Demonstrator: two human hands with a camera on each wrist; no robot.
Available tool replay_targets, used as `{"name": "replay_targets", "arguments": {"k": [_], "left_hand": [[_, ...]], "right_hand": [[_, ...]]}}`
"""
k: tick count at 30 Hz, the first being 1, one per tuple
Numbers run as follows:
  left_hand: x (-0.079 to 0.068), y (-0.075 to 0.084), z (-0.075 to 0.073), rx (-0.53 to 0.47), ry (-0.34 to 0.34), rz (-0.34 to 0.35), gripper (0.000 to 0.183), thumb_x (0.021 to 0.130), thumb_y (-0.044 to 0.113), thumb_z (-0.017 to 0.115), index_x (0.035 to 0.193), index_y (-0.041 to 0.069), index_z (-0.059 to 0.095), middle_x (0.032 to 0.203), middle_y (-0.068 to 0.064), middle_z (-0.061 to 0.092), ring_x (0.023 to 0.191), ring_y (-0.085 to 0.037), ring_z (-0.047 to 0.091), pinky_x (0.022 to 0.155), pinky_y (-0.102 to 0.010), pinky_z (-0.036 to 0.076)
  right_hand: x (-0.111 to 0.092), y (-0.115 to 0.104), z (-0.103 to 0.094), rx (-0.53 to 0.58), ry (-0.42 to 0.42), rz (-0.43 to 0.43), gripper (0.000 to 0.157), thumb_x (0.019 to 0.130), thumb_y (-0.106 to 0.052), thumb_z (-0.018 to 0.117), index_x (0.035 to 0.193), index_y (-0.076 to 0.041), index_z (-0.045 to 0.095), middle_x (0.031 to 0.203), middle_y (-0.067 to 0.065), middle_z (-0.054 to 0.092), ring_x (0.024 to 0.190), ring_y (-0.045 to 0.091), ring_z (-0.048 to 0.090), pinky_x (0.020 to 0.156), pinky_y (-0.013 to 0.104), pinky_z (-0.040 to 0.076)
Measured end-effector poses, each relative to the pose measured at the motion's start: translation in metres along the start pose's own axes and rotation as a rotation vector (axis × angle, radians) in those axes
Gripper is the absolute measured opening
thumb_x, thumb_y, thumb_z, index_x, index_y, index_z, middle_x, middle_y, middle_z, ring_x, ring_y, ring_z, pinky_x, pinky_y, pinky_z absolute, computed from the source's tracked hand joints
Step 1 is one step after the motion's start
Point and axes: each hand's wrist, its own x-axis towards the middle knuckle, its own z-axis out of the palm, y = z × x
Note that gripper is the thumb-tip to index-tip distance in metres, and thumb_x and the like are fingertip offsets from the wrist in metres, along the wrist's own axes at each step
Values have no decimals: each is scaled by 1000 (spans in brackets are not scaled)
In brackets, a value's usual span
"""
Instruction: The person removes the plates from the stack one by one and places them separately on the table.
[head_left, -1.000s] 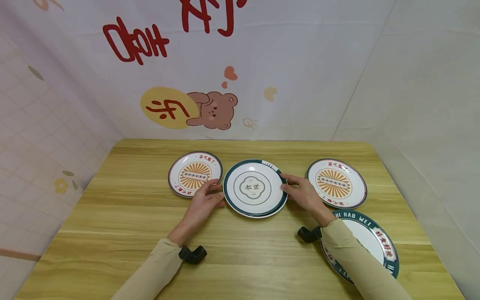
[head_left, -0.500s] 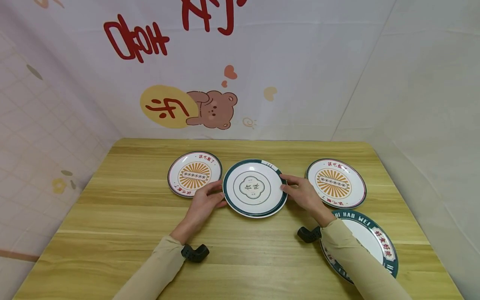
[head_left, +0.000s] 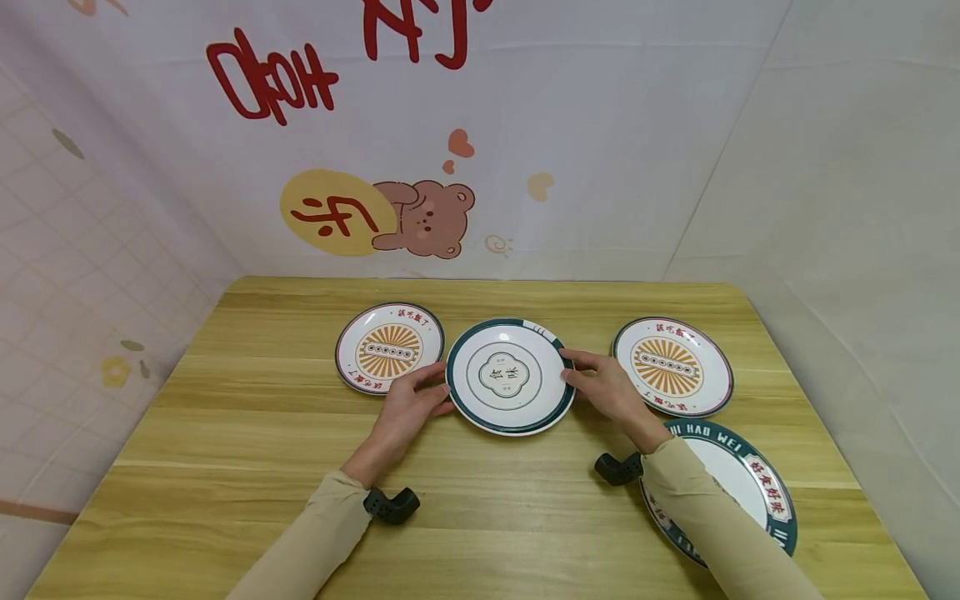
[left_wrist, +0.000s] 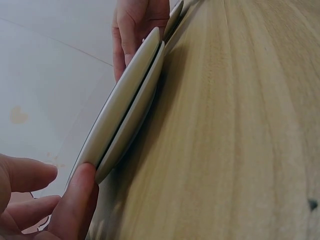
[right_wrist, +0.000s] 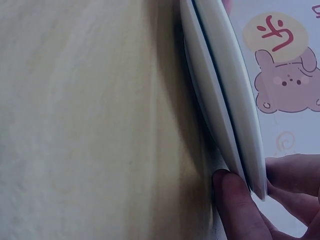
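Note:
Two stacked round plates sit in front of me; the upper plate (head_left: 495, 383) has a dark green rim and a framed emblem. Seen edge-on in the left wrist view, the lower plate (left_wrist: 132, 125) lies just beneath it. My left hand (head_left: 405, 408) is at the stack's left side, a fingertip touching the rim and other fingers standing apart from it. My right hand (head_left: 611, 392) holds the right edge. In the right wrist view, its fingers (right_wrist: 235, 200) lie on both sides of the stacked rims. The lower plate is hidden in the head view.
A sunburst plate (head_left: 390, 387) lies left of the stack, and a matching plate (head_left: 667, 408) lies to the right. Nearer, a large green-rimmed plate (head_left: 780, 533) is partly under my right sleeve. A printed backdrop (head_left: 585, 100) stands behind the wooden table (head_left: 487, 533).
My left hand has shifted slightly to the right, closer to the stack's rim. The right hand and the plates have stayed in place.

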Motion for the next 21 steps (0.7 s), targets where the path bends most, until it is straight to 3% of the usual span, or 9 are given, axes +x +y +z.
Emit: {"name": "replay_targets", "arguments": {"k": [13, 21], "left_hand": [[1, 0, -2, 13, 2, -7, 49, 101, -5, 57, 148, -10, 47, 141, -29, 51, 109, -29, 65, 90, -31, 61], [2, -1, -3, 30, 0, -6, 49, 101, -5, 58, 149, -9, 46, 139, -30, 51, 108, -28, 66, 91, -31, 61]], "right_hand": [[1, 0, -1, -7, 2, 2, 44, 103, -11, 63, 146, -3, 58, 139, 27, 58, 117, 31, 63, 84, 28, 61], [1, -1, 0, 35, -22, 17, 44, 103, -11, 63, 146, -1, 58, 149, 29, 50, 121, 33, 62, 85, 28, 61]]}}
